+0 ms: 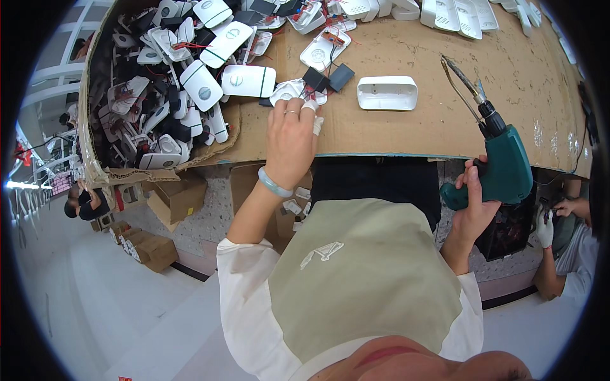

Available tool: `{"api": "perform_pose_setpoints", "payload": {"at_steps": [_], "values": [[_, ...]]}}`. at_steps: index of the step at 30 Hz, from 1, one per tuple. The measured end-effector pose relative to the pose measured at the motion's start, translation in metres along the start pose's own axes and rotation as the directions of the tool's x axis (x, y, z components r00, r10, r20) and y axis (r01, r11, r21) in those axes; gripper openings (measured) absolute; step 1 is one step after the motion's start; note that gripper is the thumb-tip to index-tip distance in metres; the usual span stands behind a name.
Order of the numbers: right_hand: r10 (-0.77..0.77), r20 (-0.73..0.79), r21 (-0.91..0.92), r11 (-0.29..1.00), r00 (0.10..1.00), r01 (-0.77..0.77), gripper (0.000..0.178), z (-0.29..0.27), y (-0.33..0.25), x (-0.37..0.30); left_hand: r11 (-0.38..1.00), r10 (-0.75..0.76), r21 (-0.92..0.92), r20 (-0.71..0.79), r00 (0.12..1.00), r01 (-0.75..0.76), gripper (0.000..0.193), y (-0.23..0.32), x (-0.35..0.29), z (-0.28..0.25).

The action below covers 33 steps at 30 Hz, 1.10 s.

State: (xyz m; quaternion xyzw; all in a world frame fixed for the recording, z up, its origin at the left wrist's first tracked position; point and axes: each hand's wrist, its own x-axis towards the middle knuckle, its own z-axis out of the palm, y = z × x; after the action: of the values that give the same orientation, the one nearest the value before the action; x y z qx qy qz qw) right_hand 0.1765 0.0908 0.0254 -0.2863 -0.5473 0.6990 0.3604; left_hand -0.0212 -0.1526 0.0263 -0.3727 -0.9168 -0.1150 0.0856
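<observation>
My left hand (pixel 291 136) is at the table's near edge, its fingers bent down onto a white plastic cover (pixel 284 93) with wires and a black block (pixel 316 79) beside the fingertips. Tape wraps a finger or two of that hand. My right hand (pixel 473 203) is closed round the handle of a green soldering gun (pixel 508 159), held over the table's edge. The gun's metal tip and a thin curved feed tube point up and away to the left. Between my hands lies an open white plastic shell (pixel 387 94), touched by neither.
At the left stands a cardboard box (pixel 95 152) heaped with white casings and wires. Several white shells (pixel 454 18) lie at the far edge of the cardboard-covered table (pixel 521 82). Another person (pixel 562 241) sits at the lower right. Cartons (pixel 152 251) rest on the floor.
</observation>
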Motion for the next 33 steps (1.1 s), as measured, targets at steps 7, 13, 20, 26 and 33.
{"api": "perform_pose_setpoints", "payload": {"at_steps": [7, 13, 20, 26, 33], "values": [[-0.009, 0.006, 0.010, 1.000, 1.000, 0.009, 0.039, -0.001, 0.000, 0.000, 0.998, 0.027, 0.050, 0.038, 0.999, -0.029, 0.024, 0.005, 0.000, 0.012], [-0.008, 0.016, -0.008, 1.000, 1.000, 0.008, 0.036, 0.001, 0.000, 0.000, 0.967, -0.043, 0.251, 0.033, 0.999, 0.034, 0.012, 0.017, -0.002, 0.021], [-0.078, 0.072, -0.171, 0.981, 0.994, 0.089, 0.031, -0.011, 0.005, -0.010, 0.972, -0.088, -0.229, -0.156, 0.984, 0.051, 0.021, 0.027, 0.005, 0.005], [-0.012, 0.209, -0.280, 0.957, 0.978, 0.072, 0.031, -0.014, 0.012, -0.024, 0.948, -0.097, -0.318, -0.268, 0.959, 0.007, 0.016, 0.054, 0.014, 0.032], [0.015, 0.178, -0.266, 0.963, 0.984, 0.033, 0.033, -0.014, 0.018, -0.025, 0.978, -0.188, -0.115, -0.103, 0.977, 0.176, 0.020, 0.039, 0.022, 0.032]]}}
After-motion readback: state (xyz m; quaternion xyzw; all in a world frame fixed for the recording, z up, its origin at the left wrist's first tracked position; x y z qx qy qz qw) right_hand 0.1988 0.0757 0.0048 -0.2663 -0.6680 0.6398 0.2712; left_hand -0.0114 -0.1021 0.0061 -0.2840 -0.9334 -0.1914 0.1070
